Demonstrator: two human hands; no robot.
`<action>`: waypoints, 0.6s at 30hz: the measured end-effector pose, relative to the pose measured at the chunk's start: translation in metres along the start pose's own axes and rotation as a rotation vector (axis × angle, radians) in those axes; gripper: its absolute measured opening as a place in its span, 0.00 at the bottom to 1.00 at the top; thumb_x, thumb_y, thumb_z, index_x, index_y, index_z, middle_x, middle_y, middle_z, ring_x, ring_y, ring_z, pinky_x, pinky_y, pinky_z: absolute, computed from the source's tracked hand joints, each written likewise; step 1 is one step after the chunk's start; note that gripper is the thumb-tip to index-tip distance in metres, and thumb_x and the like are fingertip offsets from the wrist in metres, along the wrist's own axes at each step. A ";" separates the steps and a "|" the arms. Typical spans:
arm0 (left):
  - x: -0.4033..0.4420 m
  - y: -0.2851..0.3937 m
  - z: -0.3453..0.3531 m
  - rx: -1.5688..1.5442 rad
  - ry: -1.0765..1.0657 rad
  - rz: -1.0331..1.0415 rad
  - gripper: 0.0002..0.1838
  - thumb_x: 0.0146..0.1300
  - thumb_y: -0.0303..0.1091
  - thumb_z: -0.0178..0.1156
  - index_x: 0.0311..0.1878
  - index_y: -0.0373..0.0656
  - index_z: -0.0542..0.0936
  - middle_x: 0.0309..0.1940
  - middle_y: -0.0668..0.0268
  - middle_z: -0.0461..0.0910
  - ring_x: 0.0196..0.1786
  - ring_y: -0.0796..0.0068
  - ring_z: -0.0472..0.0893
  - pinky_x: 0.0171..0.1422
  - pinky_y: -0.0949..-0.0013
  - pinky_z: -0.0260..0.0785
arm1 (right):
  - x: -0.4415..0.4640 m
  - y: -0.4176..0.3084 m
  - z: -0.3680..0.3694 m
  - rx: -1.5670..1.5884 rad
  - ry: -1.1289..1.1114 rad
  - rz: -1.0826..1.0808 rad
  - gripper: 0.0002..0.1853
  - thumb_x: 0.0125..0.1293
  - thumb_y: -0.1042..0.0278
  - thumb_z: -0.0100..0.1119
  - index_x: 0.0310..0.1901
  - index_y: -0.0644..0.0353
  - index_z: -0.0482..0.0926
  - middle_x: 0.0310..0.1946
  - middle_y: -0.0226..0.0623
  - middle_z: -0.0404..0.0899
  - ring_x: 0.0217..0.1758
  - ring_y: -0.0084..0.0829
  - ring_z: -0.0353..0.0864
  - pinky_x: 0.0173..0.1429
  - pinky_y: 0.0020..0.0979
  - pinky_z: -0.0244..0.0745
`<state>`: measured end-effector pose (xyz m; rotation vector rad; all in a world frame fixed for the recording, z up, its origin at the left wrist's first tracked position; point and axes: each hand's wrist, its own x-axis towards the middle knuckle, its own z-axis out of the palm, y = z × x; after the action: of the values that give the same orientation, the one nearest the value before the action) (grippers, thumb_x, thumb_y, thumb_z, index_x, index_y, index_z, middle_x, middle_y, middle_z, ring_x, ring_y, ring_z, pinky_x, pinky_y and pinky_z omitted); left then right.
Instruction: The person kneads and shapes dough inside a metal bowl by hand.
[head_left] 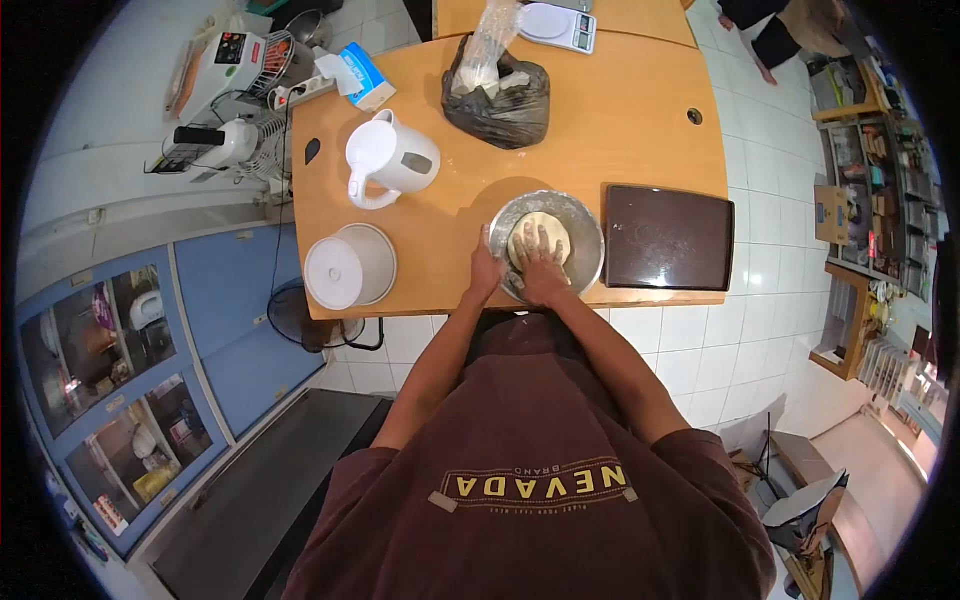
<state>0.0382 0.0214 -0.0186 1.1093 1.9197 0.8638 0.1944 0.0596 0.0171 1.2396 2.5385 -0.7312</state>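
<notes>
A round metal mixing bowl [594, 232] stands near the front edge of the wooden table, with a pale ball of dough [551, 229] in it. My left hand [485, 266] grips the bowl's left side at the rim, part of its fingers hidden. On top of the dough lies my right hand [540, 266], its fingers spread and dusted with flour, nothing held in it. Flour smears the inside of the bowl. Just right of the bowl is a dark rectangular baking tray [670, 240] with some light dust on it.
A white kettle [385, 160] and a white lidded tub [350, 266] occupy the left of the table [450, 215]. Toward the back are a black plastic bag [512, 115], a kitchen scale [555, 26] and a blue tissue box [366, 80]. Another person's foot [766, 74] shows at upper right.
</notes>
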 end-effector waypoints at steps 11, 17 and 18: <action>-0.018 -0.009 -0.008 0.008 -0.020 -0.080 0.46 0.55 0.26 0.59 0.77 0.29 0.50 0.53 0.35 0.78 0.56 0.40 0.80 0.59 0.55 0.73 | 0.044 0.075 -0.035 0.446 -0.196 -0.229 0.27 0.61 0.61 0.60 0.64 0.52 0.77 0.61 0.51 0.77 0.66 0.49 0.75 0.71 0.49 0.67; 0.003 -0.004 -0.012 0.069 -0.048 -0.042 0.46 0.56 0.25 0.61 0.77 0.31 0.50 0.53 0.37 0.79 0.56 0.40 0.80 0.60 0.54 0.73 | 0.012 0.043 -0.033 0.271 0.014 -0.068 0.35 0.64 0.59 0.60 0.72 0.59 0.64 0.71 0.63 0.61 0.71 0.60 0.66 0.70 0.52 0.68; 0.008 0.008 -0.019 0.056 -0.099 -0.059 0.46 0.56 0.25 0.61 0.77 0.31 0.49 0.53 0.37 0.79 0.56 0.40 0.80 0.60 0.53 0.73 | 0.007 0.038 -0.031 0.220 -0.028 -0.020 0.39 0.64 0.58 0.59 0.74 0.61 0.59 0.73 0.66 0.56 0.73 0.63 0.62 0.72 0.53 0.66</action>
<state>0.0220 0.0283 -0.0050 1.1020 1.8956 0.7134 0.2202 0.1005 0.0278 1.2595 2.5046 -1.0490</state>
